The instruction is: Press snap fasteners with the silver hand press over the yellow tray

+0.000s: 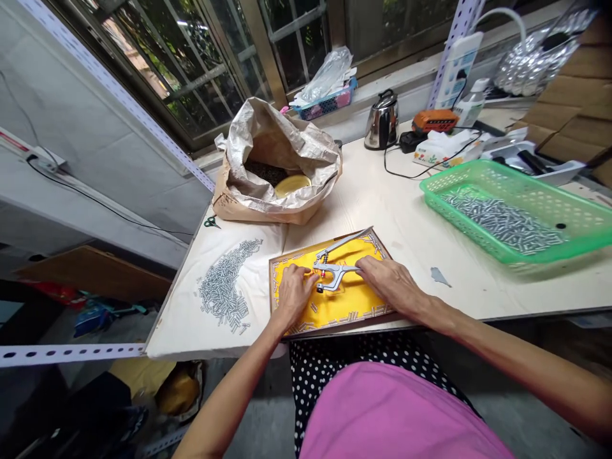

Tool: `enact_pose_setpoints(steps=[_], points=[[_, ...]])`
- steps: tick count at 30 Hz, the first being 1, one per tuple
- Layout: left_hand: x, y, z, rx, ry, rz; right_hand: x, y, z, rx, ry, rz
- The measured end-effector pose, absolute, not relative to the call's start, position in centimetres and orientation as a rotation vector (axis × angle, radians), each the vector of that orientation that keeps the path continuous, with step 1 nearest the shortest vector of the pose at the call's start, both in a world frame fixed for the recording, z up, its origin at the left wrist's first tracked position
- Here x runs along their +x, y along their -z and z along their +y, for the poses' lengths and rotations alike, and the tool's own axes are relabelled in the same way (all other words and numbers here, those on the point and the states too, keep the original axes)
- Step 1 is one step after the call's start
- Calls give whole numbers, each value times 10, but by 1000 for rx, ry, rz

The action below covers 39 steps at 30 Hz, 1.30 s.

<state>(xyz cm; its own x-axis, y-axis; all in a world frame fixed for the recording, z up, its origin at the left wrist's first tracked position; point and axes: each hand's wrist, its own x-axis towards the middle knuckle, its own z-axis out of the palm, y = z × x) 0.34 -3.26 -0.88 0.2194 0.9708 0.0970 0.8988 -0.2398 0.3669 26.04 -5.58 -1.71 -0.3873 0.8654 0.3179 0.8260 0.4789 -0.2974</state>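
A shallow wooden tray lined with yellow cloth (335, 307) lies at the table's front edge. On it rests a metal plier-like press tool (333, 270) with long handles pointing up and to the right. My left hand (292, 294) is curled beside the tool's jaw, fingertips pinched on something too small to name. My right hand (393, 284) lies over the tool's lower handle, fingers closed on it. Small metal pieces line the tray's edges.
A heap of small metal tubes (224, 287) lies on the table's left. An open paper sack (277, 167) sits behind the tray. A green basket (521, 213) of metal pieces stands at right. Kettle (381, 121), cables and boxes crowd the back.
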Motion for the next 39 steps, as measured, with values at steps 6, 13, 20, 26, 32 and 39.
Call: enact_pose_setpoints(steps=[6,13,20,26,32,39], points=[[37,12,-43,2359,-309,1663,266,38,-77,-1514,-256,-1911],[28,3,-49,2429,22,2006,260,55,-87,-1496,-197,-1852],[-16,0,-84,2520,-252,1870,256,56,-87,-1500,-85,-1837],[-4,1,-85,2568,4,1785,255,53,-93,-1461,-19,-1863],[-17,-14,-85,2510,107,2118,256,53,-94,-1455,-24,-1791],[60,12,-64,2831,-133,1386,257,60,-92,-1400,-31,-1746]])
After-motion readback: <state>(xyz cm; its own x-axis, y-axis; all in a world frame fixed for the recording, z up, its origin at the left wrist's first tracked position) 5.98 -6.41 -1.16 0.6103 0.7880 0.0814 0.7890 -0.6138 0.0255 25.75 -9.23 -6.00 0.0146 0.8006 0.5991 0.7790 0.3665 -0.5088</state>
